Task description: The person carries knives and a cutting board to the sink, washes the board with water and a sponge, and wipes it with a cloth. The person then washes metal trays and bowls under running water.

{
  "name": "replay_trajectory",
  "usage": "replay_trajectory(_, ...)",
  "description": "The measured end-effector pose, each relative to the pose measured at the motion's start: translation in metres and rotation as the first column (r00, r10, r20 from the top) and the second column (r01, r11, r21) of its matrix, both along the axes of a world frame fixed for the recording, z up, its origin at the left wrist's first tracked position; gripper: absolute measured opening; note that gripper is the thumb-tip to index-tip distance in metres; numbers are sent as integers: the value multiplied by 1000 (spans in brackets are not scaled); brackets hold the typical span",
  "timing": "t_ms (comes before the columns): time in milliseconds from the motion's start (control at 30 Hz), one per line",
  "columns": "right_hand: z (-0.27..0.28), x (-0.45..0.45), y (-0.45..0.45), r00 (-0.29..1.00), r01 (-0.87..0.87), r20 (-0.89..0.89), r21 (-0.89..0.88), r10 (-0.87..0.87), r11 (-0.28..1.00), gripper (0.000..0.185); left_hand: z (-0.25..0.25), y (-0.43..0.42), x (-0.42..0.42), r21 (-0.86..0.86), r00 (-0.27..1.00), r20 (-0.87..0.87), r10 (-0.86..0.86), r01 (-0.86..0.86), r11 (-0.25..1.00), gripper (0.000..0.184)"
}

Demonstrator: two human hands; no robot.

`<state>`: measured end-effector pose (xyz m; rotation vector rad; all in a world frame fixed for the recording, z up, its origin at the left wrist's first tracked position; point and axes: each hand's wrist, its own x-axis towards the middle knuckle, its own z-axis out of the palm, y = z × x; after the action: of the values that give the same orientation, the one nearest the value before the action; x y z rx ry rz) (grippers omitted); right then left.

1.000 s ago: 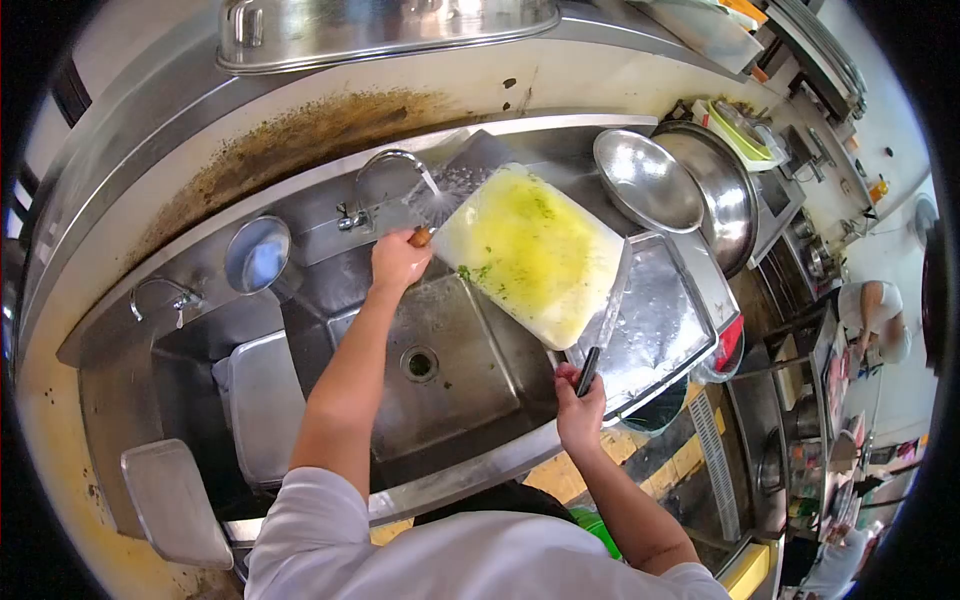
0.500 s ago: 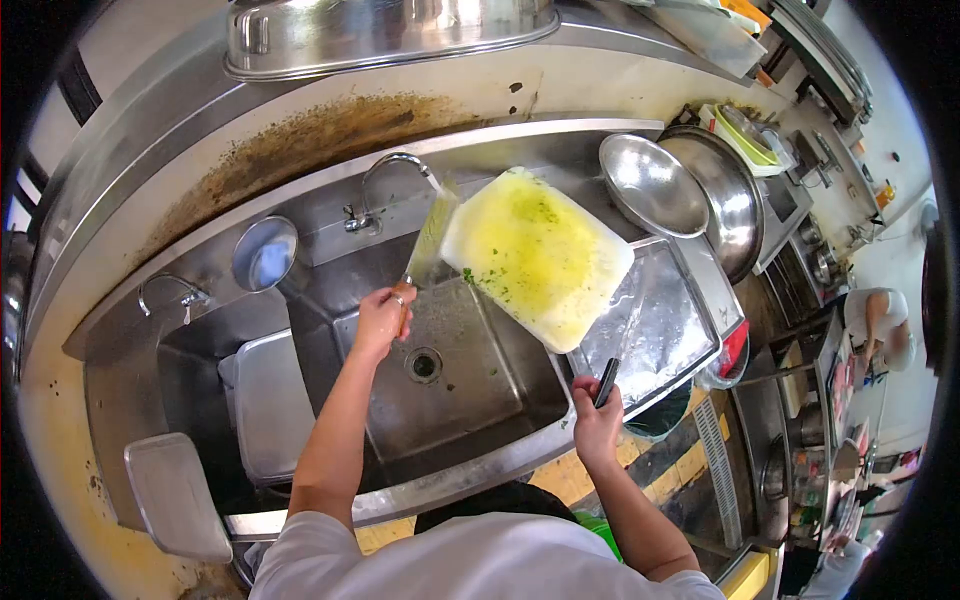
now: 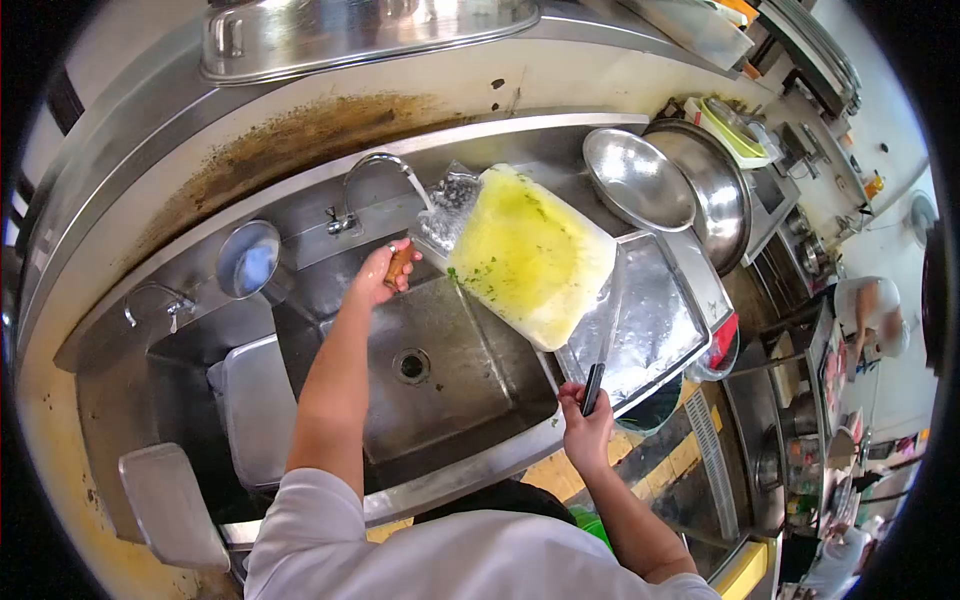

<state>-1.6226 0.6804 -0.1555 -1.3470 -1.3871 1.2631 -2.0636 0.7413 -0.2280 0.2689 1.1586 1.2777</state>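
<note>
My left hand [image 3: 385, 272] is closed on the brown wooden handle of a broad-bladed cleaver [image 3: 432, 222], whose blade lies under the stream from the faucet [image 3: 378, 160]. Water splashes over the blade. My right hand [image 3: 587, 425] grips the black handle of a long knife [image 3: 606, 345], its blade pointing away over the metal tray [image 3: 655, 320]. Between the two blades lies a white cutting board [image 3: 535, 255], stained yellow and dotted with green bits, at the right side of the sink basin [image 3: 425, 400].
Metal bowls [image 3: 640, 180] lean at the back right. A metal pot [image 3: 250, 258] with something bluish inside stands left of the faucet. The left basin holds a metal lid or tray [image 3: 262, 405]. A co-worker [image 3: 872, 310] is at the far right.
My left hand has moved up and the cleaver blade has gone from an upright tilt beside the board to under the water stream. The right hand still holds the knife.
</note>
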Motion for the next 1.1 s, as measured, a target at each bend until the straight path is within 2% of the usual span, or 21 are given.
replay_trajectory(33, -3, 3, -1, 1000, 11, -3, 9, -11, 1000, 12, -2, 7, -9, -25, 999, -22, -30, 29, 999, 37)
replay_trajectory(100, -4, 8, -2, 999, 41, 2, 29, -41, 999, 11, -2, 19, -23, -87, 954, -284, -95, 73, 994, 35)
replay_trajectory(167, -2, 10, -4, 997, 76, 20, 52, -77, 996, 10, -3, 35, -44, -154, 865, -468, -180, 121, 981, 38)
replay_trajectory(233, -3, 17, -5, 990, 73, 113, 50, -79, 996, 9, 9, 51, -51, -252, 698, -665, -265, 125, 960, 40)
replay_trajectory(300, -7, 21, -7, 985, 74, 153, 46, -80, 996, 8, 34, 64, -46, -391, 355, -843, -404, 113, 914, 36)
replay_trajectory(333, -11, 22, -8, 986, 79, 146, 43, -85, 996, 8, 43, 70, -42, -451, 159, -874, -459, 83, 889, 34)
replay_trajectory(433, -2, 17, -10, 980, 59, 189, 7, -60, 998, 9, 30, 89, -36, -280, -58, -958, -281, -32, 960, 26)
replay_trajectory(533, -15, 15, -13, 986, 51, 156, 20, -54, 998, 11, 28, 107, -40, -244, -196, -949, -247, -38, 969, 25)
replay_trajectory(567, -23, 16, -15, 990, 54, 127, 35, -58, 998, 12, 33, 108, -41, -343, 15, -939, -343, 10, 939, 26)
replay_trajectory(633, -22, 14, -17, 986, 31, 164, 25, -34, 999, 14, 56, 105, -38, -486, 406, -762, -505, 157, 860, 27)
replay_trajectory(733, -15, 6, -18, 986, -37, 165, -14, 39, 999, 14, 37, 77, -35, -381, 711, -595, -374, 160, 911, 29)
replay_trajectory(767, -12, 2, -18, 985, -66, 156, -33, 71, 997, 16, 37, 60, -22, -331, 826, -501, -260, 94, 939, 31)
replay_trajectory(833, -4, -10, -17, 979, -73, 186, -55, 82, 996, 16, 12, 36, -5, -229, 953, -279, -117, 52, 972, 30)
replay_trajectory(900, 15, -30, -12, 963, -103, 240, -96, 123, 990, 20, -5, 19, 27, -71, 992, -44, 122, -125, 990, 22)
replay_trajectory(933, 24, -44, -10, 968, -77, 237, -56, 88, 995, 28, 0, 14, 44, -50, 989, 104, 109, -104, 993, 17)
replay_trajectory(1033, 0, -83, 15, 973, -108, 216, 84, 88, 991, 30, -37, 29, 82, -14, 931, 262, 254, -259, 966, 18)
replay_trajectory(1067, 1, -100, 27, 968, -110, 237, 87, 87, 990, 34, -27, 30, 98, 10, 919, 276, 281, -295, 955, 15)
replay_trajectory(1100, 2, -118, 38, 962, -112, 259, 88, 85, 990, 37, -45, 40, 105, 62, 920, 274, 281, -309, 949, 15)
